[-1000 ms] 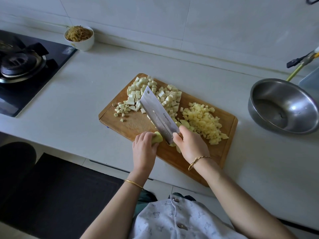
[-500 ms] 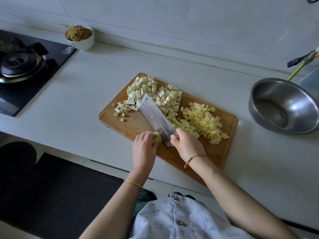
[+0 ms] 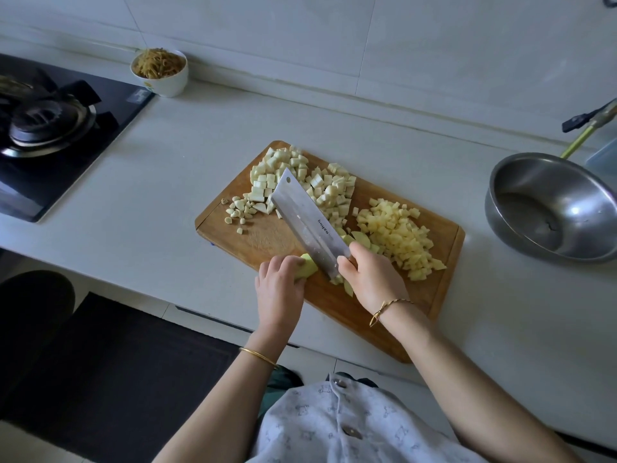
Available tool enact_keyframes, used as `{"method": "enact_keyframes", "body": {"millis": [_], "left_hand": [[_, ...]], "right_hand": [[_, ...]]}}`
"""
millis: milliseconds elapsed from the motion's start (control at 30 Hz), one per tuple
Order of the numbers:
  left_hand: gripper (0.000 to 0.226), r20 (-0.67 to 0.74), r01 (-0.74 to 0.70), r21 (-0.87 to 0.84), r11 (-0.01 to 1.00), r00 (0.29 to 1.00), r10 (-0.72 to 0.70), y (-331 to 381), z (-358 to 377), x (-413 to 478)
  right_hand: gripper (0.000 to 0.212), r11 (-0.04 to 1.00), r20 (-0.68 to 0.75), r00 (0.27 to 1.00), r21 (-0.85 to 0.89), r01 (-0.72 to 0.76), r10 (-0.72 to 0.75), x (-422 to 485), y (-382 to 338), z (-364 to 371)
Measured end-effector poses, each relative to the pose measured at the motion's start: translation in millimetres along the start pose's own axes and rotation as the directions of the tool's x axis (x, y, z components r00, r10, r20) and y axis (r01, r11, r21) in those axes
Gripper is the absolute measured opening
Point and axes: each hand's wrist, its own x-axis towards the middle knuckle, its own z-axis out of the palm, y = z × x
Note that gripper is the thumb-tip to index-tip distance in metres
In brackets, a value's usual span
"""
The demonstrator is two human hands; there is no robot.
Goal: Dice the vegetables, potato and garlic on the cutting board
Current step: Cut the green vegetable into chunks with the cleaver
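Observation:
A wooden cutting board (image 3: 277, 237) lies on the white counter. My left hand (image 3: 279, 292) grips a pale yellow potato piece (image 3: 307, 269) at the board's near edge. My right hand (image 3: 370, 277) grips the handle of a wide cleaver (image 3: 309, 225), whose blade stands tilted just right of the potato piece. Diced potato (image 3: 399, 237) is heaped on the right of the board. White vegetable cubes (image 3: 310, 182) are piled at the back. Cut garlic bits (image 3: 240, 210) lie at the left.
A steel bowl (image 3: 551, 208) sits to the right of the board. A black gas stove (image 3: 50, 128) is at the far left, with a white bowl of shredded food (image 3: 160, 73) behind it by the wall. A green-handled tool (image 3: 587, 128) leans at the far right.
The cleaver blade dropped low against the potato half a second ago and now stands raised and tilted again. My left hand has stayed on the potato piece.

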Motion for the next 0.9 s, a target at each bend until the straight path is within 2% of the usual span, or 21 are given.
{"method": "enact_keyframes", "body": {"millis": [200, 333, 533, 767, 900], "left_hand": [[0.027, -0.007, -0.008, -0.007, 1.0, 1.0, 0.008, -1, 1, 1], [0.027, -0.002, 0.003, -0.006, 1.0, 1.0, -0.003, -1, 1, 1], [0.028, -0.004, 0.027, -0.017, 0.999, 1.0, -0.027, -1, -1, 0], [0.03, -0.016, 0.033, -0.008, 0.999, 0.999, -0.033, 0, 0, 1], [0.03, -0.018, 0.023, -0.011, 1.0, 1.0, -0.023, 0, 1, 1]], "right_hand": [[0.035, 0.999, 0.037, 0.999, -0.041, -0.011, 0.012, 3, -2, 3], [0.026, 0.998, 0.068, 0.997, -0.058, -0.034, 0.038, 6, -7, 12], [0.039, 0.995, 0.044, 0.994, 0.009, -0.098, 0.097, 7, -1, 13], [0.04, 0.997, -0.038, 0.998, 0.06, -0.038, 0.04, 5, -5, 2], [0.04, 0.998, -0.027, 0.999, 0.055, -0.023, 0.025, 2, -5, -1]]}}
